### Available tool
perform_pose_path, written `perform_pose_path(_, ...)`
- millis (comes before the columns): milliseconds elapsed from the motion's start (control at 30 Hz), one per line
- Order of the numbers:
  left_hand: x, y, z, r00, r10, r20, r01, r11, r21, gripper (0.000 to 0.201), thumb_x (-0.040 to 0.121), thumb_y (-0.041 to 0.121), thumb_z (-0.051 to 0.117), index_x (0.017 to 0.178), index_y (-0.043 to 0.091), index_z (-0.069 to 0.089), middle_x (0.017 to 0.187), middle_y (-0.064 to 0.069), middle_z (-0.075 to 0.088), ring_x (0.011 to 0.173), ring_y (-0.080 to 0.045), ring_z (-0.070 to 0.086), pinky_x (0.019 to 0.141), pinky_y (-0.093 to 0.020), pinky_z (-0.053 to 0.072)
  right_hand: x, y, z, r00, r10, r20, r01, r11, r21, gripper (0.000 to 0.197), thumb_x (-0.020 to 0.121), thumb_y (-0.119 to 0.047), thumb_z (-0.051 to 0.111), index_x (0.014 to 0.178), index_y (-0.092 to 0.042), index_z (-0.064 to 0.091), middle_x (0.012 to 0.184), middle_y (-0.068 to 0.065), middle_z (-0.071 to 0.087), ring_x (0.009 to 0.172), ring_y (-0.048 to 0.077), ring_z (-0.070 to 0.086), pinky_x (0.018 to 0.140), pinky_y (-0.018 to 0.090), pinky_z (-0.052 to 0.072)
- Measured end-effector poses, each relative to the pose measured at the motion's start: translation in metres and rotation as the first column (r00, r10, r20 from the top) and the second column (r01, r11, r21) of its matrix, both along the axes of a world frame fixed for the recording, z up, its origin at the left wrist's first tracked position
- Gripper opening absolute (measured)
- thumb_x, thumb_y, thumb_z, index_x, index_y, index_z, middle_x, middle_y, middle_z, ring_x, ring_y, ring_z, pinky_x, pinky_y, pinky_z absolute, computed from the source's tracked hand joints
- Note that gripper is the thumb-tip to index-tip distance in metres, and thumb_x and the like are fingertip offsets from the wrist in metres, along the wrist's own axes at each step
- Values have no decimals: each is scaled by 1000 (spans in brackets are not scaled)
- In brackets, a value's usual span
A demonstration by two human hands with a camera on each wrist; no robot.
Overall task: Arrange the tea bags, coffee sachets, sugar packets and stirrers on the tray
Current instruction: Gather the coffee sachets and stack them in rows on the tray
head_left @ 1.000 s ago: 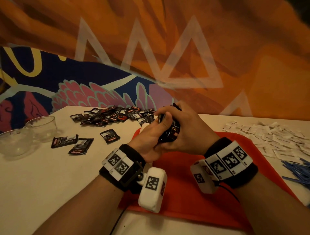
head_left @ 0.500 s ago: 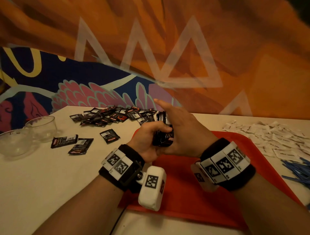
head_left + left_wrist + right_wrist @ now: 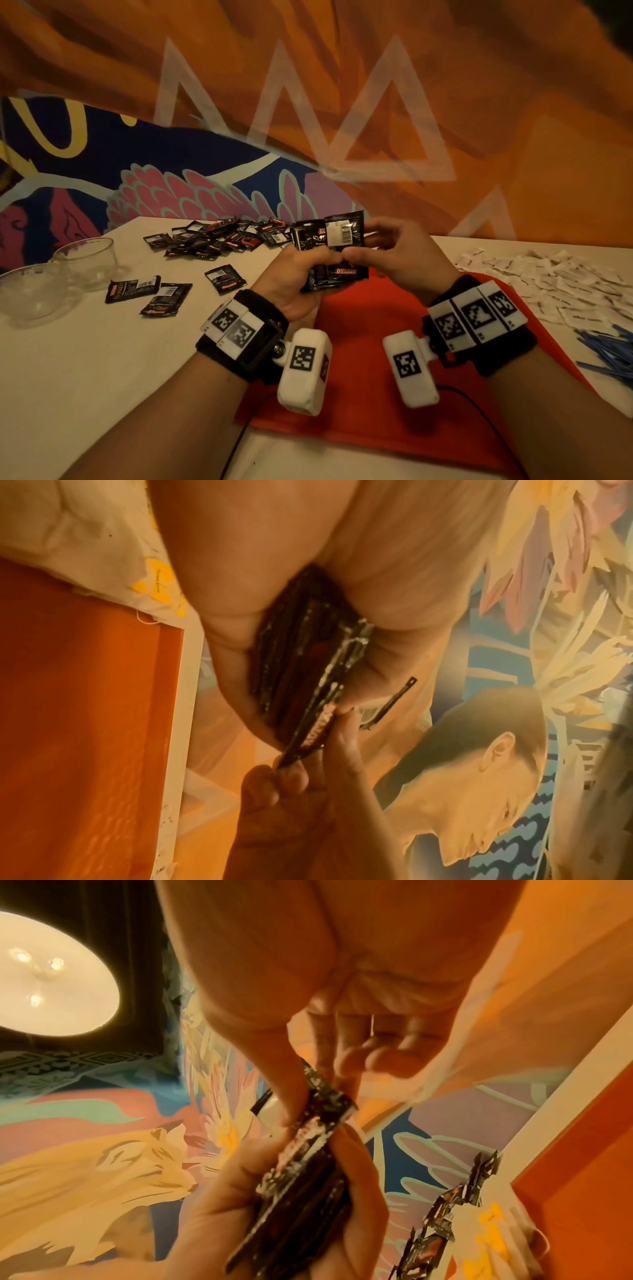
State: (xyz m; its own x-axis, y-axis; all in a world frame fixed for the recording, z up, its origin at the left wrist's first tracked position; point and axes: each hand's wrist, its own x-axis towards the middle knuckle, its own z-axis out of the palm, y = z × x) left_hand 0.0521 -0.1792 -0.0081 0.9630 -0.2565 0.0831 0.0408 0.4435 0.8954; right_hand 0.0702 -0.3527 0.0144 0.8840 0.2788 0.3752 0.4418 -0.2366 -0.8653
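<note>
A stack of black coffee sachets (image 3: 337,253) is held upright above the far edge of the red tray (image 3: 376,394). My left hand (image 3: 308,270) grips the stack's lower part from the left. My right hand (image 3: 359,250) pinches the stack's right edge between thumb and fingers. In the right wrist view the thumb and forefinger pinch the sachets' top edge (image 3: 325,1096) while the left hand wraps the stack (image 3: 301,1191). In the left wrist view the sachets (image 3: 294,674) sit edge-on in the palm. Tea bags with yellow tags (image 3: 157,588) lie at the tray's far edge.
A pile of coffee sachets (image 3: 219,236) lies at the back left, with three loose ones (image 3: 164,299) nearer. Two glass bowls (image 3: 85,260) stand at the far left. White sugar packets (image 3: 548,281) and blue stirrers (image 3: 609,349) lie right of the tray.
The hands were clasped round the stack, then the right hand opened. Now it pinches the stack's right edge, and the sachets stand higher with their flat faces toward me.
</note>
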Motion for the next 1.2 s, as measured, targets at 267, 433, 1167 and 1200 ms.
perform_pose_path(267,5,3,6,982,71,-173,-84,994,-73,35,82,36,67,104,10,60,87,-7,61,70,-17,59,65,-29,53,0,-3,5,967,-176,184,136,968,213,19,83,-2,75,90,-20,74,81,-2,75,64,9,70,56,19,53)
perform_pose_path(433,2,1,6,986,132,-103,-138,988,-62,41,83,24,68,120,4,64,100,-12,69,82,-22,69,72,-33,56,-3,5,-4,876,-6,482,92,984,-155,31,79,11,67,96,-12,77,104,-5,70,96,6,67,85,13,53)
perform_pose_path(1167,5,4,9,968,250,22,-250,968,-16,25,95,2,57,118,-5,61,102,-20,69,89,-30,71,74,-38,60,10,1,-11,997,-55,54,62,987,-146,11,82,-12,77,87,-21,79,83,-6,77,83,11,72,87,43,55)
perform_pose_path(1200,5,3,8,963,267,25,-267,964,-10,23,95,2,57,117,-5,61,104,-21,69,90,-30,71,74,-38,61,9,2,-11,998,-47,49,53,989,-138,11,82,-11,77,88,-20,79,84,-4,77,84,15,73,89,47,55)
